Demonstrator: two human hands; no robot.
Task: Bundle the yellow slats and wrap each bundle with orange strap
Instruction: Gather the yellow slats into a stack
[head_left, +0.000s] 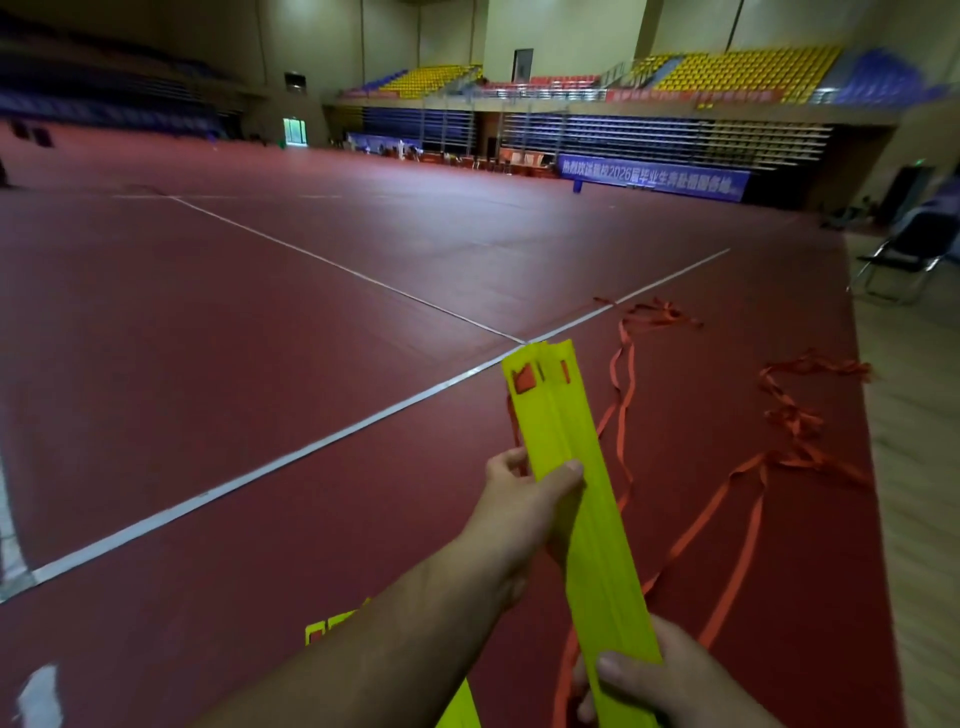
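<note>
You hold the bundle of long flat yellow plastic slats above the red floor, left hand gripping its middle, right hand pinching its near end; gathering looks done, so next fetch the loose orange fabric strap lying to your right.

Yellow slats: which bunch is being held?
The long bundle pointing away, gripped by the left hand and right hand. The other slats lie below the left arm.
</note>
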